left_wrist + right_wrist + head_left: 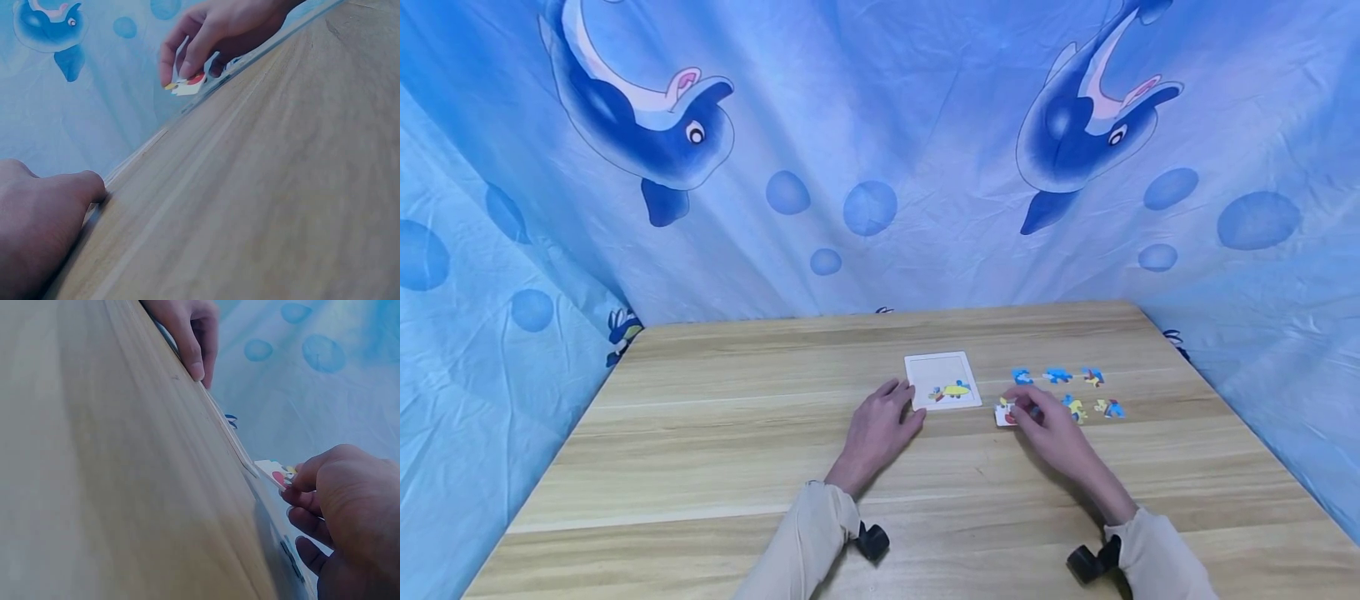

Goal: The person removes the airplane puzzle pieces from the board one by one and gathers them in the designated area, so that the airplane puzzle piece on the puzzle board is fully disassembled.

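Note:
My left hand rests at the left edge of a white square puzzle frame, its thumb and fingers touching the border. Inside the frame, along the lower part, lie a few joined pieces with a yellow shape. My right hand pinches a white puzzle piece with red and yellow marks between thumb and fingers, just right of the frame. In the right wrist view that piece is tilted up off the table. The left wrist view also shows the piece held in the fingertips.
Loose puzzle pieces lie in two rows to the right: blue ones, a blue and red one, and blue and yellow ones nearer me. The wooden table meets a blue dolphin-printed curtain at its back edge.

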A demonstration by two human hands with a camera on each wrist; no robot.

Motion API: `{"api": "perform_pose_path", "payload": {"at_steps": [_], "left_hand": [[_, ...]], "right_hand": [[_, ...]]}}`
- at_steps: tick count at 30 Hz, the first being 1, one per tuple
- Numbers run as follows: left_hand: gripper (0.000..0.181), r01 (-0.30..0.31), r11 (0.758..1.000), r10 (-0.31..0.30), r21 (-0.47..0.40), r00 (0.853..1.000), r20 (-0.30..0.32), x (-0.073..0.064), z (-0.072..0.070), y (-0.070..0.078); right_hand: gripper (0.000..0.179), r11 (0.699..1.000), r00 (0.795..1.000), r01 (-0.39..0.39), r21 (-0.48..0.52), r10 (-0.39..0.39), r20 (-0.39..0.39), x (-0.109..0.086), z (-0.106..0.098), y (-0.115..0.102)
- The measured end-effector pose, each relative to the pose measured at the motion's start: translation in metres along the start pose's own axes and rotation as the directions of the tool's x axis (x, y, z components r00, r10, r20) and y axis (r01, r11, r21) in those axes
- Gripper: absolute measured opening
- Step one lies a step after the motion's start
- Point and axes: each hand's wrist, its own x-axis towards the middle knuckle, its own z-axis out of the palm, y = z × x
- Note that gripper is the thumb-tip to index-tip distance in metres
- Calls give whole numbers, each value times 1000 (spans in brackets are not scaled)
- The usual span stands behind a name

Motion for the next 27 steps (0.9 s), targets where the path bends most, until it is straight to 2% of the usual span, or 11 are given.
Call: {"api": "perform_pose_path", "payload": {"at_steps": [11,20,27], "left_hand": [[42,-4,1000,4,1,1000,-7,0,0,0],[42,2,1000,-2,-6,1000,-5,0,1,0],[42,8,1000,-8,-8,1000,-1,0,0,0]], "right_hand": [[24,1000,1000,-22,1,22,-17,-17,-12,11],[21,1000,999,3,-22,-4,-46,-29,-22,13],[19,999,998,-30,-38,29,-47,-38,-27,14]]}}
